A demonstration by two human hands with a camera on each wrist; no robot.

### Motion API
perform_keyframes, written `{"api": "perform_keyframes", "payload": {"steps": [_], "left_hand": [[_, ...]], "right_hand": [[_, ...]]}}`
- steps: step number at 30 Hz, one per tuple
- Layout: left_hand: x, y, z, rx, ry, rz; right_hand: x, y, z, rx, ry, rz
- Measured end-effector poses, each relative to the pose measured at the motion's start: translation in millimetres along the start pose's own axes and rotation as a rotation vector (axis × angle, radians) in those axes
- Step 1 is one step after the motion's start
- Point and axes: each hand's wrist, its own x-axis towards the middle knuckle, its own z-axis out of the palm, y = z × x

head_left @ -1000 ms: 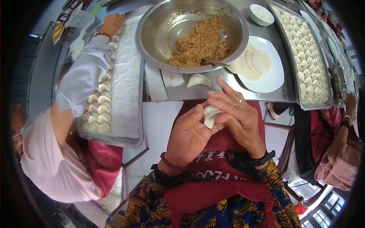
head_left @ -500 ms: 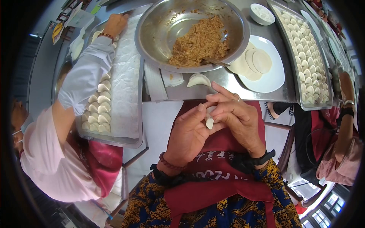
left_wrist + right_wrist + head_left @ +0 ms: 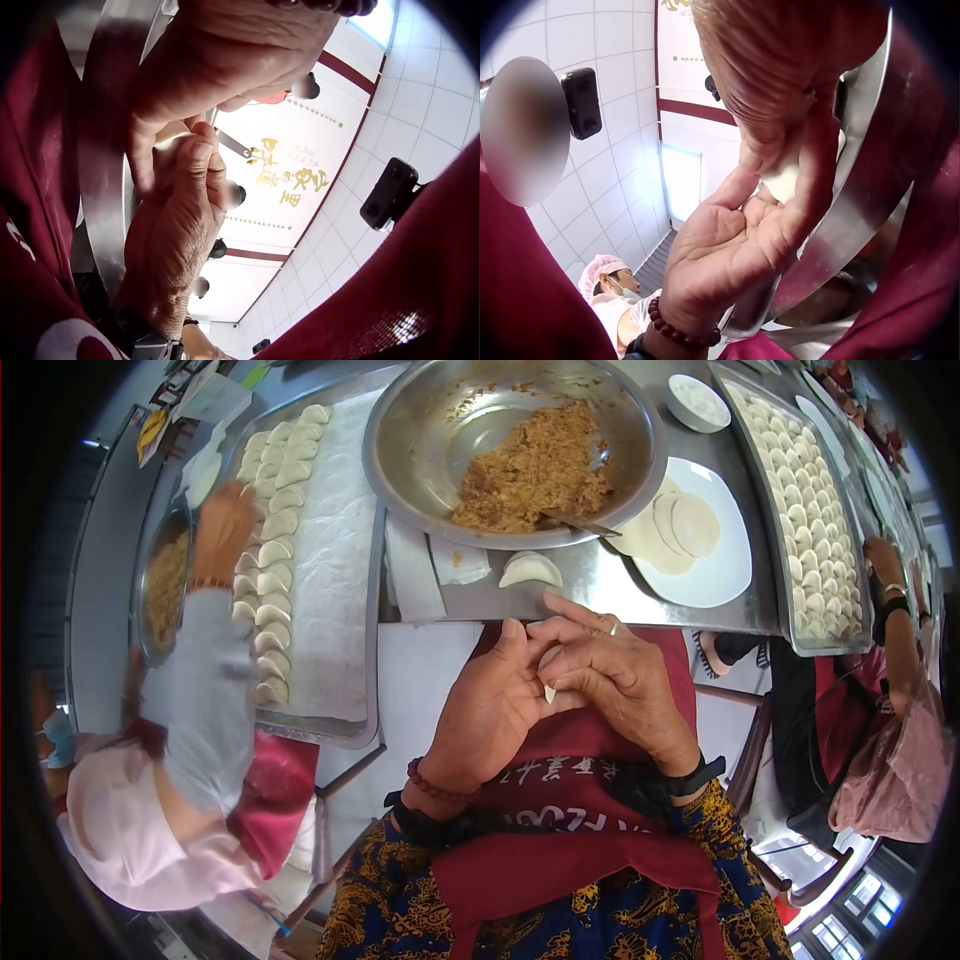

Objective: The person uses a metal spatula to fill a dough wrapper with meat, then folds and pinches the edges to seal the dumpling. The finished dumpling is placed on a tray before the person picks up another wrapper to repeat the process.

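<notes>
A small white dumpling is mostly covered by the fingers of both hands, above the apron; in the right wrist view more of the pale dough shows. My left hand, palm up, supports it on curled fingers. From the other side my right hand pinches its edge between thumb and fingers. A finished dumpling lies on the metal table in front of the large bowl, which holds brown filling and a spoon. Round wrappers lie on a white plate.
To the left, a tray holds rows of dumplings, with another person's arm across its left side. Another full tray stands at the right beside a second person. A small white bowl and paper towels are on the table.
My fingers have closed further over the dumpling, hiding more of it. The neighbour's hand has moved from the left tray's far end toward its left edge. The head view has shifted slightly.
</notes>
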Motion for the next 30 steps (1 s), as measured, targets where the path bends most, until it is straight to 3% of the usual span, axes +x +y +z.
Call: {"api": "perform_keyframes", "payload": {"steps": [13,17,21,30], "left_hand": [[-0.9,2.8,-13.5,-0.068,0.039,-0.053],[0.5,2.7,-25.1,-0.12,-0.011,-0.084],[1.2,-0.8,-28.3,-0.222,0.073,-0.088],[0.3,-9.0,-39.4,-0.305,0.153,-0.02]], "right_hand": [[5.3,4.4,5.1,-0.084,-0.032,-0.071],[14.4,8.6,11.3,-0.141,0.111,-0.081],[26.9,10.1,17.4,-0.229,0.216,-0.132],[53.1,21.1,36.3,-0.416,0.319,-0.269]]}}
